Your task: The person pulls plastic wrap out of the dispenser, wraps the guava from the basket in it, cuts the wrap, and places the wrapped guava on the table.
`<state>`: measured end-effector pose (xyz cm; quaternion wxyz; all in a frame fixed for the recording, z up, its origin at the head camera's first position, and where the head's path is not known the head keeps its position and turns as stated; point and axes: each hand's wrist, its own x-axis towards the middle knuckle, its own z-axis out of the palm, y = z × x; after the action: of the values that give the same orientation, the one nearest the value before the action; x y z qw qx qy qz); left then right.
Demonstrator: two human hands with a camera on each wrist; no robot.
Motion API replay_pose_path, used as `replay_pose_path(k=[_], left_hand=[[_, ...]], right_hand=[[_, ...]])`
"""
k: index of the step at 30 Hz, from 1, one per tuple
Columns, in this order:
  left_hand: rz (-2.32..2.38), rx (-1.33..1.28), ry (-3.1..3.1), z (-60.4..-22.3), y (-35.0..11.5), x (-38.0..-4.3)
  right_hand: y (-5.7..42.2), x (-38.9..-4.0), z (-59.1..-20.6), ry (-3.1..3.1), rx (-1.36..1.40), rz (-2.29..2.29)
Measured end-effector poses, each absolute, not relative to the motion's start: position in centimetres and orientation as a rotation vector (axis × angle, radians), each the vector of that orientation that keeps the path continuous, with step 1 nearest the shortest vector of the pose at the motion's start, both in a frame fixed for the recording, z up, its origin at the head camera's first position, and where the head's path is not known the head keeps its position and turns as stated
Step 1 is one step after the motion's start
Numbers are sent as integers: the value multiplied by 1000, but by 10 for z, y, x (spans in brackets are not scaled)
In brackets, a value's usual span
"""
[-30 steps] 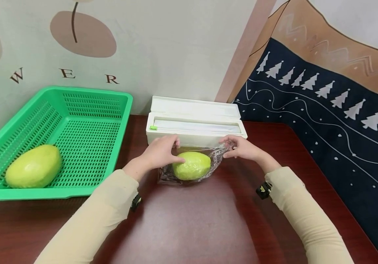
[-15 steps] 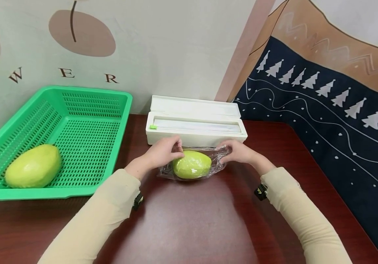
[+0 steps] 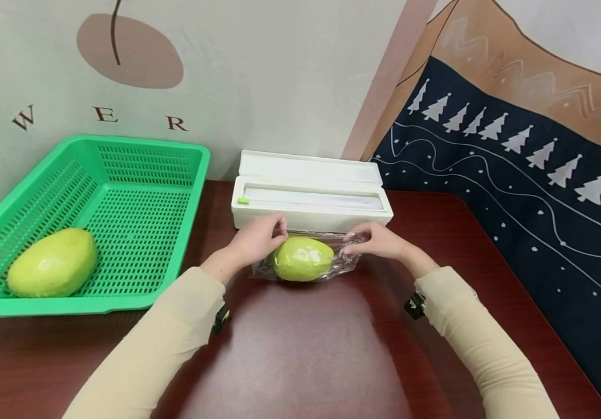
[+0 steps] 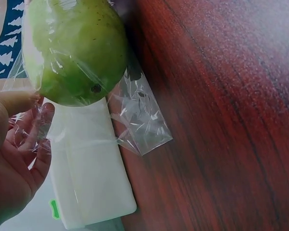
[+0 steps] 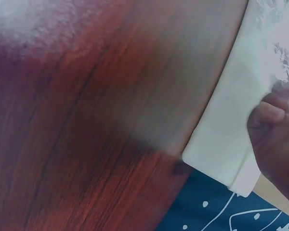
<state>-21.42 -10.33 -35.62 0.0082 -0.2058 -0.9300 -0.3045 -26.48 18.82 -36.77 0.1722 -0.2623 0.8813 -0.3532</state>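
Observation:
An oval yellow-green fruit, papaya-like, lies on the table with clear cling film around it. At its left end my left hand pinches the film between thumb and fingers. In the left wrist view, the film stretches over the fruit, and a loose crinkled film corner sticks out beside it. My right hand pinches gathered film off the fruit's right end. The right wrist view shows that hand's thumb bent against its fingers, with bright crumpled film at the fingertips.
Directly behind the fruit stands a white cling film box, lid raised, with a film roll and a green slider. A green basket at left holds a similar fruit. Printed cloth walls border the dark red table.
The right hand has come lower and slightly inward, drawing its film toward the fruit. The left thumb has moved off the fruit's top toward its left end. The fruit has shifted slightly backward.

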Motion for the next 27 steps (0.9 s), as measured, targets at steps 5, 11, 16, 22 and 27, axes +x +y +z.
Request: replay_pose_path(k=[5, 11, 16, 22, 27], left_hand=[[-949, -662, -2884, -359, -103, -214], [-919, -685, -2848, -362, -102, -216], [-862, -702, -2790, -365, -101, -215], [-762, -750, -2655, -369, -99, -214], [-664, -840, -2565, -375, -99, -216]], right_hand=[[182, -263, -369, 2487, -830, -997], [175, -262, -369, 2407, -853, -1066], [176, -262, -374, 2414, -850, -1141], [173, -259, -383, 2494, -852, -1182], [169, -257, -388, 2622, -887, -1127]])
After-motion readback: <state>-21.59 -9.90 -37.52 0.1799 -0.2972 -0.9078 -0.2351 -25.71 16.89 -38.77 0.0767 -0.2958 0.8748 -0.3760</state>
